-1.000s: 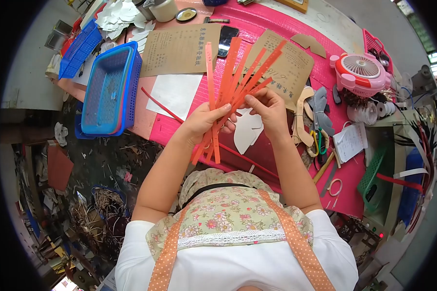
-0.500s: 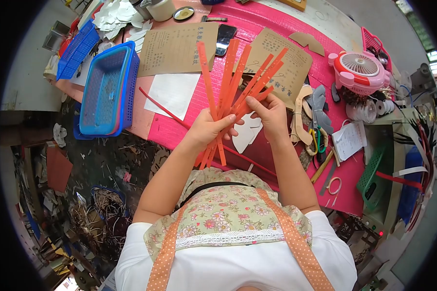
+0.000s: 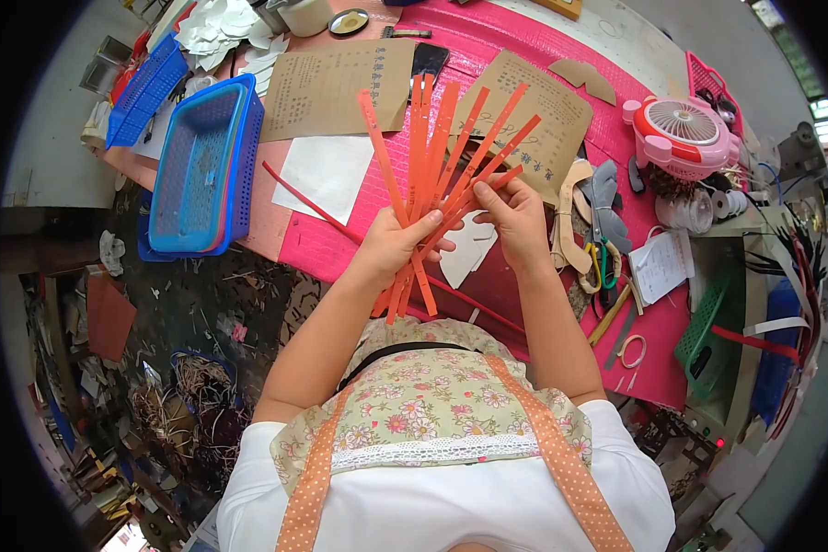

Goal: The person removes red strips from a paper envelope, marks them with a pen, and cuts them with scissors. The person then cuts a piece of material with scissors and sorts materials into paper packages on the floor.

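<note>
Several flat orange-red strips point(image 3: 418, 147) fan out upward over the pink table, crossing near their lower part. My left hand point(image 3: 403, 241) is closed round that crossing, its thumb on top. My right hand point(image 3: 513, 213) pinches the rightmost strips between thumb and fingers. The lower ends of the strips stick out below my left hand. Behind the fan lie brown printed paper envelopes point(image 3: 336, 87) and a dark phone point(image 3: 430, 61). White cut pieces point(image 3: 469, 253) lie partly hidden beneath my hands.
Blue plastic baskets point(image 3: 247, 175) stand at the left table edge. A pink fan point(image 3: 685, 129) sits at the right. Scissors point(image 3: 603, 262), shaped patterns point(image 3: 572, 216) and a notepad point(image 3: 662, 267) lie near my right arm. A long red strip point(image 3: 308, 207) crosses the table.
The orange-red strips have spread wider, with more of them separated on the right of the fan. Both hands stay in nearly the same place.
</note>
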{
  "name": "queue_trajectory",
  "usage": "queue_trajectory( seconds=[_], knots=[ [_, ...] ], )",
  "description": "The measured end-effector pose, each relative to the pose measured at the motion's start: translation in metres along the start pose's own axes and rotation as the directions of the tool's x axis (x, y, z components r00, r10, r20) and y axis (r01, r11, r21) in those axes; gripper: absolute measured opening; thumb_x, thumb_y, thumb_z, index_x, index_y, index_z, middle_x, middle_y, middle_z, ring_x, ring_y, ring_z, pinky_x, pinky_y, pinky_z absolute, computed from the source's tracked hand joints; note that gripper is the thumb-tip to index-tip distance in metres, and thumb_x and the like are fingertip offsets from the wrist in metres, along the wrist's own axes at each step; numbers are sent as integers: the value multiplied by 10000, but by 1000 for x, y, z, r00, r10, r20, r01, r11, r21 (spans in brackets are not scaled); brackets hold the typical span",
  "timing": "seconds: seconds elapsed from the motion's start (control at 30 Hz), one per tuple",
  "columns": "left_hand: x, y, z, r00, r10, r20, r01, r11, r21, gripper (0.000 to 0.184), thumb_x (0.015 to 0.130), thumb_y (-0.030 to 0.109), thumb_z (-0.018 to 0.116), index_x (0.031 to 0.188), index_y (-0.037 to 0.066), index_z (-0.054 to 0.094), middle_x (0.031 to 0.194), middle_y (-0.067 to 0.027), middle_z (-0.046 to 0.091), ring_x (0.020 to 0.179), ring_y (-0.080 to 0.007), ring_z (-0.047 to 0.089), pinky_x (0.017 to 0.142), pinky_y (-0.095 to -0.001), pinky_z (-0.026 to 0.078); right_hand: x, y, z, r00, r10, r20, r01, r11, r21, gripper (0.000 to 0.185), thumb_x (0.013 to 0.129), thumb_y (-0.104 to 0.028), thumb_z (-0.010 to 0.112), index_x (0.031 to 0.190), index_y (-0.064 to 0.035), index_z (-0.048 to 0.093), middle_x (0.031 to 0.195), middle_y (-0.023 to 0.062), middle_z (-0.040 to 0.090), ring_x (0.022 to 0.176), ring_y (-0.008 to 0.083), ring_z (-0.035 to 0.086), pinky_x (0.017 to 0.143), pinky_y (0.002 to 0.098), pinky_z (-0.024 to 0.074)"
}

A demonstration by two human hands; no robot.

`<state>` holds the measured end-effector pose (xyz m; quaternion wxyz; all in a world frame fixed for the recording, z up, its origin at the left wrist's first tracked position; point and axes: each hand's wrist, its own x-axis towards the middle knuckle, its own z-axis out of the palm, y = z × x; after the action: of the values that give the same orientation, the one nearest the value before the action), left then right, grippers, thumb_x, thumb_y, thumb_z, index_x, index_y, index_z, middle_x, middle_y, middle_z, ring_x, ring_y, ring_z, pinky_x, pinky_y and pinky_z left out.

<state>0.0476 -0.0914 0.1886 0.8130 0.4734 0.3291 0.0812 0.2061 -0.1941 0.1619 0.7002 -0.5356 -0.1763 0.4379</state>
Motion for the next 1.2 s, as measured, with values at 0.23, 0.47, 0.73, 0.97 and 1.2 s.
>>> queue_trajectory(
  seconds=[0.23, 0.47, 0.73, 0.97, 1.2],
  knots=[
    [-2, -2, 3, 997, -33, 75, 30, 999, 40, 345, 925, 222, 593, 1185, 0, 551, 979, -133, 672, 714, -126, 661, 580, -228, 536, -1, -8, 14, 1000, -2, -7, 2, 998, 68, 303, 845, -198, 703, 1047, 9, 614, 905, 68, 666, 822, 122, 627, 654, 250, 505],
    [-2, -4, 2, 990, -51, 132, 44, 998, 52, 381, 954, 302, 538, 1189, 2, 546, 959, -155, 680, 670, -125, 656, 555, -227, 535, 3, 1, 7, 1000, -25, 4, 24, 999, 30, 250, 846, -195, 706, 998, -9, 635, 852, 44, 658, 770, 96, 597, 669, 244, 472],
    [-2, -6, 2, 996, -65, 69, 69, 996, -57, 340, 959, 285, 535, 1141, 2, 579, 896, -127, 682, 594, -109, 621, 495, -195, 479, 1, 0, 6, 997, 15, 73, -20, 997, 76, 247, 867, -216, 681, 1035, -43, 631, 861, 21, 661, 758, 82, 605, 629, 211, 465],
    [-1, -12, 2, 1000, -3, -4, 3, 1000, 21, 285, 927, 226, 603, 1098, -2, 618, 832, -56, 663, 591, -64, 560, 521, -187, 429, -4, -5, 11, 999, 39, 38, -40, 999, 36, 267, 880, -233, 655, 1072, -52, 612, 915, 43, 665, 811, 102, 629, 646, 222, 481],
    [-3, -15, 5, 998, 49, 39, -53, 993, 107, 291, 925, 220, 605, 1102, -10, 621, 852, -68, 667, 585, -71, 559, 519, -192, 431, 2, 2, 11, 998, 52, 37, -50, 998, -39, 254, 867, -222, 668, 1036, -49, 592, 895, 37, 625, 789, 113, 616, 673, 235, 490]
  ],
)
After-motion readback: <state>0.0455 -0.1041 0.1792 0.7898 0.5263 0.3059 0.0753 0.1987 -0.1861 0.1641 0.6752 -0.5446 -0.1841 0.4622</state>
